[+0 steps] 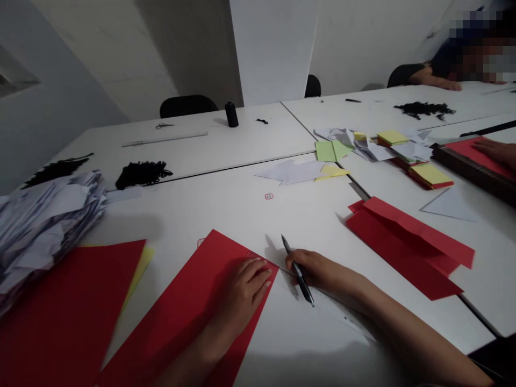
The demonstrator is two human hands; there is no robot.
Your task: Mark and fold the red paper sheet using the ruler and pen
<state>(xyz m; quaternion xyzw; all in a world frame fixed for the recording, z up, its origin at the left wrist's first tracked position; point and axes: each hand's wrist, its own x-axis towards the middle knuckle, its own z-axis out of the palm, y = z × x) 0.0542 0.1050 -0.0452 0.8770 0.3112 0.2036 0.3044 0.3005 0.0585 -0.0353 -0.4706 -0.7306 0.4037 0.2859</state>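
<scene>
Pinching the pen (pixel 299 273) in my R hand (pixel 320 269), just R of the red paper (pixel 181 301), which runs near-L to far-R; L hand (pixel 245 287) nearer, flat on its far end; dim, can't tell which pen end writes

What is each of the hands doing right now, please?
Left hand: open, resting on the red paper.
Right hand: closed, holding a pen.
</scene>
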